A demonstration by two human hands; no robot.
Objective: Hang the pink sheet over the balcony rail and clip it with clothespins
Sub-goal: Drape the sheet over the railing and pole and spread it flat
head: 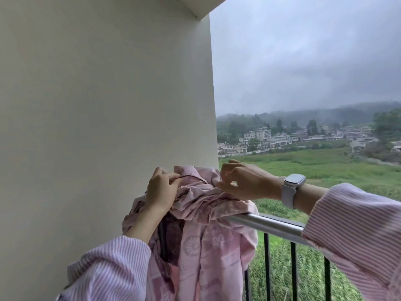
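A plain white wall fills the left, while beyond it a green field runs to pale houses below misty wooded hills and grey cloudy sky

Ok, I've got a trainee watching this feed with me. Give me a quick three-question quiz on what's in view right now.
1. True or false: the pink sheet lies spread flat along the whole rail.
2. Which wrist carries the watch? A) left B) right C) neither
3. Fill in: the left hand and right hand both pinch the sheet's dark-stitched ____.

Key:
1. False: it is bunched at the wall end of the rail, and the rest of the rail is bare.
2. B
3. edge; no clothespin can be seen in either hand's fingers.
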